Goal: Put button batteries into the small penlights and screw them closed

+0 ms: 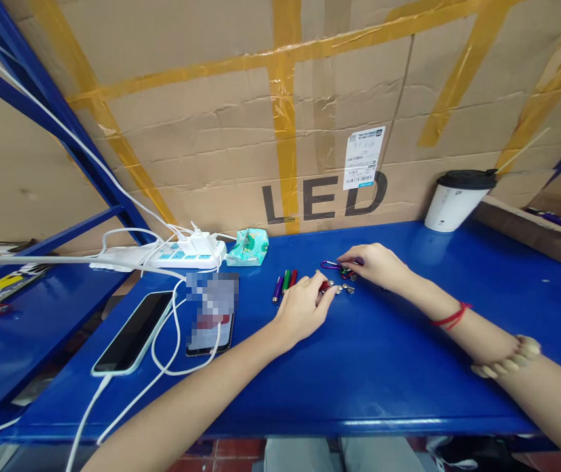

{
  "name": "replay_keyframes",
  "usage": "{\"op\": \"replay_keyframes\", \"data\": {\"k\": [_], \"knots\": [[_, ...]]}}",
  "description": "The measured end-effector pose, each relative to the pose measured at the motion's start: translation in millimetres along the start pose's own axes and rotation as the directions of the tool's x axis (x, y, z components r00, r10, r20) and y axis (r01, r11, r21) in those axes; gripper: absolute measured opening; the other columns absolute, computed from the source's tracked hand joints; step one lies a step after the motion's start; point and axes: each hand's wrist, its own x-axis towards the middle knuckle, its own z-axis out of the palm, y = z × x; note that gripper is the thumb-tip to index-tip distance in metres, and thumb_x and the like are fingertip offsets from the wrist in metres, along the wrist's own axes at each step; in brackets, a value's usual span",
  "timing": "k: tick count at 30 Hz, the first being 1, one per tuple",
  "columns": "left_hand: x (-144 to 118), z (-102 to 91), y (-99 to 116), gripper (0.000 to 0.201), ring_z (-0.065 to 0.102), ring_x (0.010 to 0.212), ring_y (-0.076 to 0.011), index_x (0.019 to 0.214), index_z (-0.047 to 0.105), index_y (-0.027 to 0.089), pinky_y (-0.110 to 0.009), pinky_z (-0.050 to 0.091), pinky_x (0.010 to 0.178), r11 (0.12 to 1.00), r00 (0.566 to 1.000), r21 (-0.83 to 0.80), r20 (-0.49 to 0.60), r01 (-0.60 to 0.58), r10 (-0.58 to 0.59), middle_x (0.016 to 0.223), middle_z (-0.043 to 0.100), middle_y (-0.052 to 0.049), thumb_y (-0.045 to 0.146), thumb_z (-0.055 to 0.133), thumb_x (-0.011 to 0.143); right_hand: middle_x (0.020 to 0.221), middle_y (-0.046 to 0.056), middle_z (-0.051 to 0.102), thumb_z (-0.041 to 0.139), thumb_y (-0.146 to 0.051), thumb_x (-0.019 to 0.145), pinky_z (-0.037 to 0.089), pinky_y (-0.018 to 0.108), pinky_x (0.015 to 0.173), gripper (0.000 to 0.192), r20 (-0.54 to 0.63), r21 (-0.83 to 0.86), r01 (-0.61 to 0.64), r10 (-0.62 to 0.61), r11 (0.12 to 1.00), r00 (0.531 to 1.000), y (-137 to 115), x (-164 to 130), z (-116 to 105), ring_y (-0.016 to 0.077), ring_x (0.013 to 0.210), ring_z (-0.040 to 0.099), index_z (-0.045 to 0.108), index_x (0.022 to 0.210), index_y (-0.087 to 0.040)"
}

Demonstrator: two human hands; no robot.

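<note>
My left hand (pixel 304 307) rests on the blue table with its fingers curled around small red pieces, which are partly covered by the fingers. Just left of it lie a purple tube (pixel 277 290), a green tube (pixel 287 281) and a red tube (pixel 294 278), side by side. My right hand (pixel 374 264) pinches at a cluster of small carabiners; a purple carabiner (pixel 330 265) sticks out past its fingertips. Several small silver metal pieces (pixel 348 288) lie between the two hands.
Left of the hands are a phone with a lit screen (pixel 210 337), a dark-screened phone (pixel 135 334), white cables and a power strip (pixel 182 254). A teal packet (pixel 249 248) sits behind. At the right stand a lidded paper cup (pixel 452 204) and an open cardboard box (pixel 536 226).
</note>
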Motion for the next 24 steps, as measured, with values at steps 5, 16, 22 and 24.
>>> {"op": "replay_keyframes", "data": {"k": [5, 16, 22, 24], "knots": [[0, -0.9, -1, 0.017, 0.057, 0.069, -0.0168, 0.084, 0.046, 0.022, -0.025, 0.042, 0.062, 0.999, 1.000, -0.023, -0.010, 0.026, -0.026, 0.071, 0.057, 0.001, 0.033, 0.038, 0.092, 0.088, 0.003, 0.071, 0.051, -0.020, 0.080, 0.051, 0.027, 0.068, 0.021, -0.037, 0.056, 0.004, -0.002, 0.998, 0.999, -1, 0, -2, 0.0183, 0.079, 0.066, 0.069, 0.089, -0.021], [1, 0.5, -2, 0.013, 0.057, 0.064, -0.0165, 0.085, 0.044, 0.022, -0.025, 0.041, 0.060, 0.998, 1.000, -0.062, 0.000, 0.026, -0.026, 0.076, 0.059, -0.001, 0.028, 0.035, 0.092, 0.092, 0.003, 0.069, 0.050, -0.028, 0.086, 0.045, 0.024, 0.066, 0.020, -0.075, 0.027, 0.100, -0.098, 0.995, 0.992, -16, -3, -11, 0.0170, 0.083, 0.063, 0.067, 0.095, -0.023], [1, 0.8, -1, 0.012, 0.056, 0.064, -0.0165, 0.086, 0.045, 0.021, -0.027, 0.042, 0.062, 0.998, 0.999, -0.059, 0.006, 0.037, -0.037, 0.076, 0.060, -0.002, 0.028, 0.037, 0.092, 0.091, 0.004, 0.068, 0.049, -0.028, 0.087, 0.045, 0.025, 0.068, 0.022, -0.085, 0.037, 0.132, -0.129, 0.991, 0.988, -22, -5, -13, 0.0164, 0.082, 0.062, 0.064, 0.102, -0.021], [2, 1.0, -2, 0.013, 0.055, 0.063, -0.0152, 0.087, 0.046, 0.020, -0.027, 0.042, 0.062, 0.997, 0.999, -0.063, 0.012, 0.041, -0.041, 0.077, 0.060, -0.002, 0.027, 0.037, 0.092, 0.093, 0.004, 0.067, 0.048, -0.027, 0.088, 0.045, 0.024, 0.070, 0.023, -0.067, 0.047, 0.144, -0.141, 0.988, 0.988, -22, -6, -13, 0.0158, 0.084, 0.062, 0.063, 0.104, -0.021]]}}
